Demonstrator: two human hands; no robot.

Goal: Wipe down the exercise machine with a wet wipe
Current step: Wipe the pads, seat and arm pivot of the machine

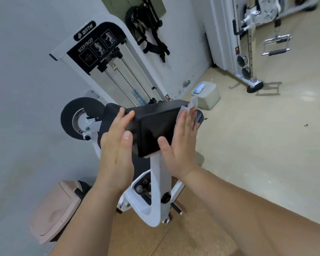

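A white biceps/triceps exercise machine with a black arm pad stands in front of me. My left hand lies flat against the pad's left side, fingers straight, thumb on the near face. My right hand presses a white wet wipe with straight fingers against the pad's right side. Only the wipe's top edge shows above my fingertips.
A wipes tub sits on the floor by the wall. A pink lidded bin stands at the lower left. The weight stack is behind the pad, and straps hang on the wall. Another cable machine stands at the right.
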